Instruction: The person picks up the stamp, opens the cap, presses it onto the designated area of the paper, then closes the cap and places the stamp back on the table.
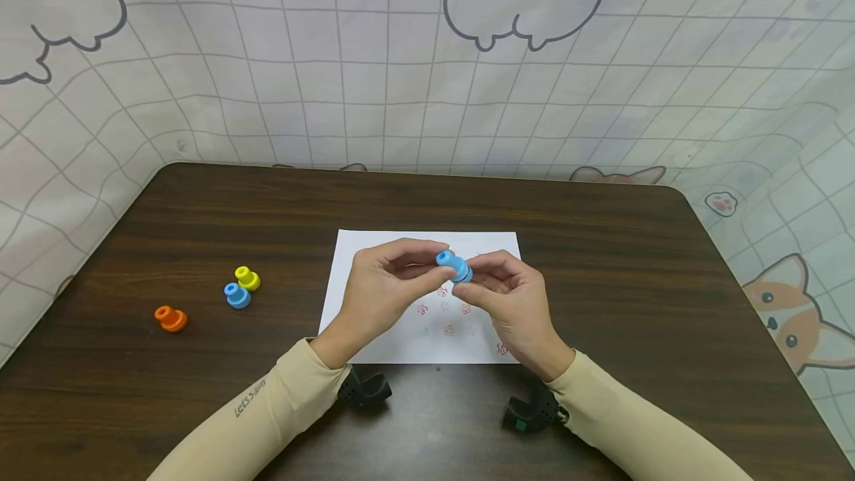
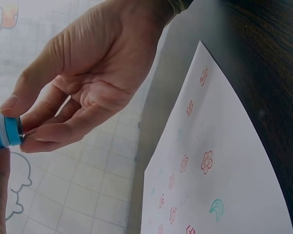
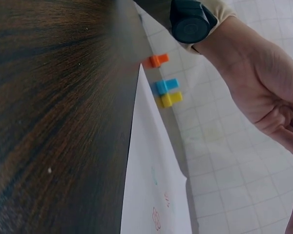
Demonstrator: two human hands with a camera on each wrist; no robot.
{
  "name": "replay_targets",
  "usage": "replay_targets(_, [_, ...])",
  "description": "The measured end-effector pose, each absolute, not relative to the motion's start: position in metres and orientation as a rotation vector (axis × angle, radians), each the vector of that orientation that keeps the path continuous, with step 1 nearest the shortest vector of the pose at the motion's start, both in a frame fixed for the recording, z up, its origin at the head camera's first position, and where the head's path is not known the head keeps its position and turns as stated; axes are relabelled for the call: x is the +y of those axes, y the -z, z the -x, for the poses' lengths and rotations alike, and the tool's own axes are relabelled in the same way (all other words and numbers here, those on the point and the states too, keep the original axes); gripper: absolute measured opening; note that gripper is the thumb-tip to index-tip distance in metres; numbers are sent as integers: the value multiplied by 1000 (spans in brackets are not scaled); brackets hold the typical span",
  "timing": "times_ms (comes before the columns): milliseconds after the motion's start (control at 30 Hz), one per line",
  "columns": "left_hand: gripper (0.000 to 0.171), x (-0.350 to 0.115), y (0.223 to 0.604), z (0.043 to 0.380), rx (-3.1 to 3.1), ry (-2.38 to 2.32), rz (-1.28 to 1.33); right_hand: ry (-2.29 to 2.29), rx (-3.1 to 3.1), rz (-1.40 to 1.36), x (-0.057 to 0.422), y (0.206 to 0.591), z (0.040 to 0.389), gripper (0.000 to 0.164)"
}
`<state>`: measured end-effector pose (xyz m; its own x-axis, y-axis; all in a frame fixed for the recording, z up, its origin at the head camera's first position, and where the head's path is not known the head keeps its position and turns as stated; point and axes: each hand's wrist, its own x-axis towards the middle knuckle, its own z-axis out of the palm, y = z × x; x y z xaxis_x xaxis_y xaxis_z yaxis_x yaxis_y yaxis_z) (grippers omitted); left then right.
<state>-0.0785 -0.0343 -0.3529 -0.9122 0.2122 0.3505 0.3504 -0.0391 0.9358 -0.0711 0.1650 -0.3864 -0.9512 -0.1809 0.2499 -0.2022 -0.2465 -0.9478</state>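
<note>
Over the sheet of paper, my left hand (image 1: pixel 382 288) pinches a small blue stamp (image 1: pixel 454 266) between thumb and fingertips. From the other side my right hand (image 1: pixel 517 306) pinches the same stamp at its wider end. The left wrist view has the blue stamp (image 2: pixel 4 130) at its left edge, with a pale band round it. Beneath the hands lies the white paper (image 1: pixel 394 336), printed with small red flowers, red characters and green crescent marks. The stamp is out of sight in the right wrist view.
To the left on the dark wooden table (image 1: pixel 601 243) stand a yellow stamp (image 1: pixel 247 278), another blue stamp (image 1: pixel 237 295) and an orange stamp (image 1: pixel 171 318). A pale grid-patterned curtain (image 1: pixel 361 80) with cartoon animals hangs behind the table. Black wrist devices (image 1: pixel 531 414) sit under the sleeves.
</note>
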Motion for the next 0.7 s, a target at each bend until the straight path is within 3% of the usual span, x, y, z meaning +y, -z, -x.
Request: replay_targets(700, [30,-37,352,82,-2052,2073,638,-2378,-1955,-472,175,381,79,31])
